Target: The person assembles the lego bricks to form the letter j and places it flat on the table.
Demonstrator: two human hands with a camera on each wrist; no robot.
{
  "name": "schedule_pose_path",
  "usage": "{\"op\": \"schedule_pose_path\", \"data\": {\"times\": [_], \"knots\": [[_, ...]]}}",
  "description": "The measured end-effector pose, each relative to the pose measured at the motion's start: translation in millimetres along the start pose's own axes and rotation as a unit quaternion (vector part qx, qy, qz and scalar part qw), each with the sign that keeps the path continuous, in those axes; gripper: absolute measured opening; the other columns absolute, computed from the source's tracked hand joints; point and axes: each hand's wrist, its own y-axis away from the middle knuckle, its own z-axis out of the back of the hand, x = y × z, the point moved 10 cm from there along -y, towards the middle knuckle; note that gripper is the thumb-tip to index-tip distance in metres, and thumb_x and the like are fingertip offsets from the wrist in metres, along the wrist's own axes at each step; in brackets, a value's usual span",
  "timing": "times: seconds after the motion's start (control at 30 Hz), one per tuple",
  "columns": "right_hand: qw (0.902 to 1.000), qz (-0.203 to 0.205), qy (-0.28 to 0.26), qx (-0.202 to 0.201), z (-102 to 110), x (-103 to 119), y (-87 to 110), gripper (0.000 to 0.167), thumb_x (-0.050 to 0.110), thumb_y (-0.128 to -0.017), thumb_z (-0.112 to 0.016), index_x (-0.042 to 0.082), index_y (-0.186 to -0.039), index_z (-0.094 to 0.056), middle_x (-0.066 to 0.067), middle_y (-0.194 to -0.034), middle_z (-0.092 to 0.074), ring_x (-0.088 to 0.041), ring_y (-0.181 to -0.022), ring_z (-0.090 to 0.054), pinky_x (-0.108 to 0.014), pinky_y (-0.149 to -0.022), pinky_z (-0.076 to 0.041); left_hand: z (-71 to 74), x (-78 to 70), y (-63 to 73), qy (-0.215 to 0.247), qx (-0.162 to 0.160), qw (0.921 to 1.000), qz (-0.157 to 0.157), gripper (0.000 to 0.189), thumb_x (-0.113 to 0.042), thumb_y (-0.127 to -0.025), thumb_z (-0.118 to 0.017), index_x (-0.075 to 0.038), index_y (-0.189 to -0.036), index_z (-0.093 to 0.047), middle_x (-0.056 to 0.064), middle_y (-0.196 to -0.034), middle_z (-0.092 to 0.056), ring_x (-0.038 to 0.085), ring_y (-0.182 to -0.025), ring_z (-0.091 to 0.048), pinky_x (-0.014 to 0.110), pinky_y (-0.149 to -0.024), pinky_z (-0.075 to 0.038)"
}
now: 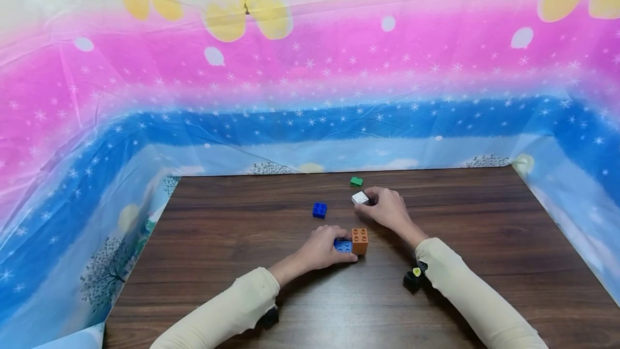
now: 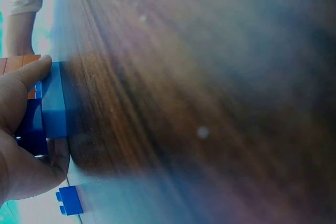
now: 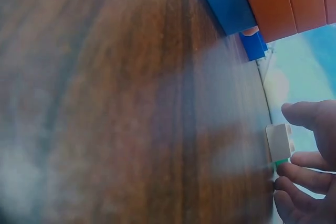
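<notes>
My left hand [image 1: 322, 248] grips a built block of toy bricks, its thumb and fingers on either side. The block has a light blue brick [image 2: 54, 100] at the bottom, a dark blue brick [image 2: 30, 128] on it, and a stack of orange bricks [image 3: 287, 3] at one end. My right hand [image 1: 386, 210] is at a small white brick [image 1: 360, 198] lying on the table. Its thumb and fingers are spread around the white brick, and the right wrist view shows a gap between thumb and brick [image 3: 280, 142].
A loose dark blue brick [image 1: 319, 210] lies beyond the left hand. Behind the white brick is a green brick [image 1: 356, 181], near the far edge of the wooden table [image 1: 232, 203]. A printed cloth [image 1: 310, 123] hangs around the table's back and sides.
</notes>
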Motion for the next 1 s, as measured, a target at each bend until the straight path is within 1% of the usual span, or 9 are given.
{"op": "schedule_pose_path", "data": {"times": [0.2,0.37,0.53,0.67,0.83,1.0], "knots": [[1.0000,0.005,-0.001,-0.001,-1.1,1.4,-3.0,0.060,0.045,-0.088,-0.079,0.006,-0.131,-0.068,-0.013,-0.118,-0.072,-0.030,-0.102,-0.067,-0.049,-0.085,-0.051,-0.7,1.3,-0.1,0.004,0.002,1.0000,0.006,0.044,-0.042,-0.087,-0.081,-0.013,-0.120,-0.074,-0.001,-0.111,-0.073,0.007,-0.092,-0.061,0.029,-0.083,-0.045],[1.0000,0.006,0.007,-0.001,-2.6,2.7,-4.3,0.061,0.046,-0.087,-0.080,0.006,-0.131,-0.068,-0.014,-0.118,-0.071,-0.030,-0.101,-0.066,-0.049,-0.083,-0.051,-1.3,2.0,-0.4,0.004,0.003,0.9999,0.009,0.045,-0.042,-0.087,-0.081,-0.013,-0.120,-0.074,-0.002,-0.110,-0.073,0.007,-0.092,-0.061,0.030,-0.084,-0.045],[0.9997,0.006,0.022,0.002,-4.8,3.8,-5.2,0.055,0.045,-0.086,-0.081,0.008,-0.125,-0.072,-0.011,-0.112,-0.070,-0.027,-0.095,-0.065,-0.046,-0.079,-0.051,-1.7,2.6,-0.3,-0.003,0.005,0.9999,0.014,0.047,-0.044,-0.086,-0.082,-0.013,-0.121,-0.073,-0.002,-0.111,-0.073,0.008,-0.094,-0.062,0.032,-0.086,-0.046],[0.9996,0.008,0.026,0.003,-5.4,5.4,-5.4,0.047,0.039,-0.086,-0.082,0.007,-0.120,-0.074,-0.012,-0.110,-0.070,-0.027,-0.094,-0.065,-0.047,-0.080,-0.050,-2.1,2.6,-0.3,-0.007,0.008,0.9998,0.016,0.049,-0.044,-0.087,-0.081,-0.013,-0.123,-0.073,-0.001,-0.114,-0.073,0.011,-0.098,-0.063,0.035,-0.089,-0.046],[0.9995,0.012,0.029,0.007,-5.6,5.5,-6.5,0.042,0.035,-0.088,-0.080,0.008,-0.119,-0.074,-0.012,-0.111,-0.070,-0.028,-0.098,-0.065,-0.048,-0.083,-0.050,-2.0,2.5,-0.4,-0.005,0.006,0.9999,0.013,0.048,-0.044,-0.087,-0.081,-0.013,-0.123,-0.073,0.000,-0.113,-0.073,0.010,-0.096,-0.063,0.032,-0.085,-0.046],[0.9996,0.017,0.019,0.009,-3.7,5.7,-5.4,0.041,0.034,-0.090,-0.079,0.008,-0.121,-0.074,-0.012,-0.113,-0.072,-0.029,-0.099,-0.066,-0.048,-0.083,-0.051,-1.9,1.9,-0.6,-0.003,0.004,1.0000,0.008,0.046,-0.043,-0.086,-0.082,-0.012,-0.121,-0.074,-0.001,-0.111,-0.073,0.008,-0.092,-0.061,0.030,-0.082,-0.045]]}}
